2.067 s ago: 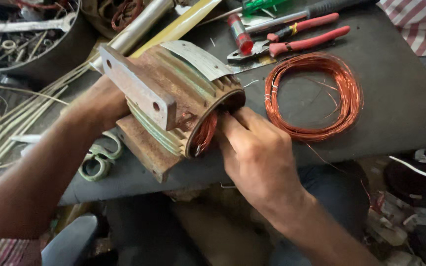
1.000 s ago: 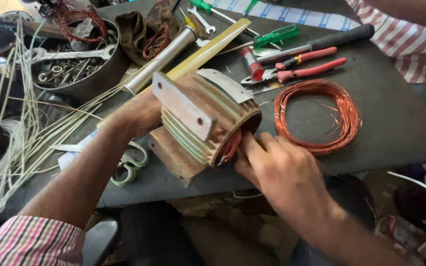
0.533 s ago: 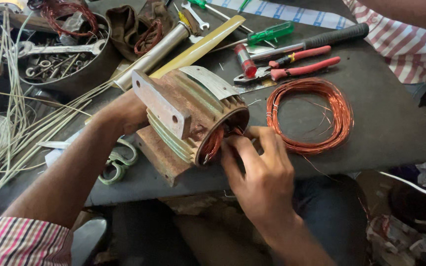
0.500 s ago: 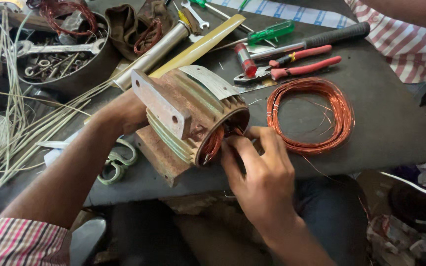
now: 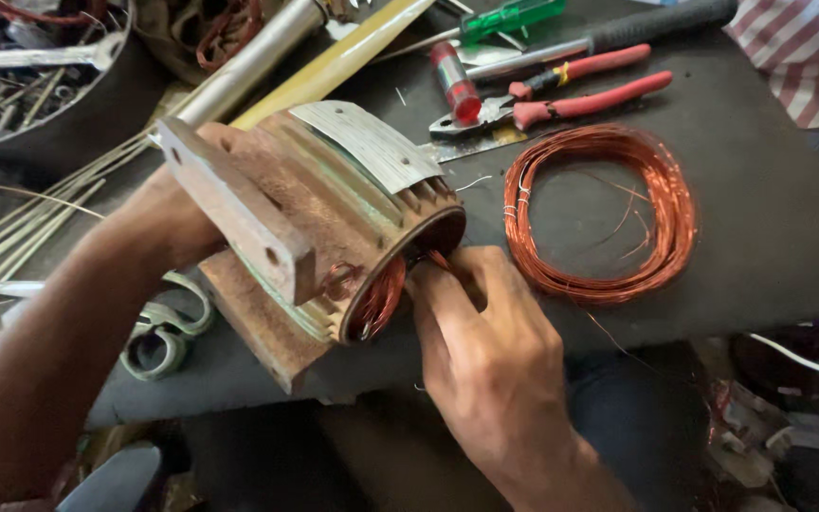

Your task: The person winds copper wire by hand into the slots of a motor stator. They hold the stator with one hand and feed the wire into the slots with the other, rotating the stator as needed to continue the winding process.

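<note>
Right hand (image 5: 495,346) fingers inside rusty stator (image 5: 319,228) mouth.

The 2 hands are working close together. The left hand (image 5: 168,223) is reaching in from the lower left on a bare, outstretched forearm, palm and fingers pressing flat, mostly hidden. The right hand (image 5: 490,346) is coming up from below, back facing the camera, wrist bent, fingers (image 5: 428,284) curling and pinching inward.

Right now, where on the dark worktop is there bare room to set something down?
Bare worktop lies right of the copper wire coil, below the red-handled pliers. The far left is crowded with the tools and the motor housing.
</note>
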